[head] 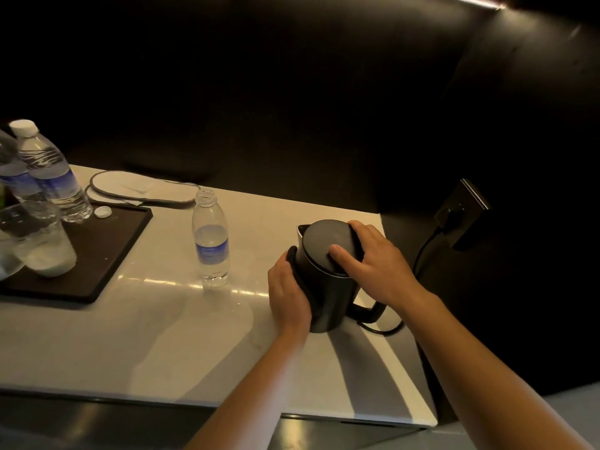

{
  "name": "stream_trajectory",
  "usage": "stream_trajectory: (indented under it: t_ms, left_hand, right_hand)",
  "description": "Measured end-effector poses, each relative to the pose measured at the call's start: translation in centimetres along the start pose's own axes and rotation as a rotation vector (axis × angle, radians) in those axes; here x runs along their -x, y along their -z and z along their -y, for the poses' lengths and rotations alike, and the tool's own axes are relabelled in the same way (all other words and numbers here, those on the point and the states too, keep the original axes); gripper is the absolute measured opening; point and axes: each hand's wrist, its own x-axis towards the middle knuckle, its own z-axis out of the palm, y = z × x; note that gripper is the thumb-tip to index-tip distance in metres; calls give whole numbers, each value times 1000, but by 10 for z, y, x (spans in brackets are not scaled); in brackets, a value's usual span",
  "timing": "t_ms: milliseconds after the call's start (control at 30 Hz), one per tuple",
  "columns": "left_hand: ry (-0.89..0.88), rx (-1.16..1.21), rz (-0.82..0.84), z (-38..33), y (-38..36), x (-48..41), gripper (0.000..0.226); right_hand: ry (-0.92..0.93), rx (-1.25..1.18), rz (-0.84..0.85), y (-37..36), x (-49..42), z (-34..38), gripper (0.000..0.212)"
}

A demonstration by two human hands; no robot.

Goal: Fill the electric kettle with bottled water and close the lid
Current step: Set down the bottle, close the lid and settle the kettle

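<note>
A black electric kettle (328, 287) stands on the pale counter (181, 345) at the right, its round lid (324, 241) lying down over the top. My left hand (287, 295) is wrapped around the kettle's handle on its left side. My right hand (373, 258) rests on the lid, thumb on top and fingers curled over the far right rim. To the left of the kettle stands an uncapped clear water bottle (211, 238) with a blue label, mostly empty. Its white cap (103, 212) lies on the dark tray (107, 251).
The dark tray at the left carries capped water bottles (48, 170) and a glass (42, 245). White slippers (130, 188) lie behind it. A black cord (422, 254) runs from the kettle base to a wall socket (461, 212) on the right. The counter edge is close on the right.
</note>
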Motion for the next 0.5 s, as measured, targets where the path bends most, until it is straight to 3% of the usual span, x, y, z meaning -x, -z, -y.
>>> stream_trajectory:
  t_ms: [167,267,367,500]
  left_hand:
    - [-389,-208,-84,-13,-22,43,61]
    - [-486,-261,-80,-1,-17,42,56]
    - [-413,-163,-45,10,-2,26,48]
    - [-113,-39,68,12,14,0,37]
  right_hand:
    - [46,-59,69,7,-11,-13,64]
    - [79,-75,115,10,-16,-16,61]
    - [95,-96,142,10,-19,-18,61]
    - [98,-120,165,9,-21,-22,62]
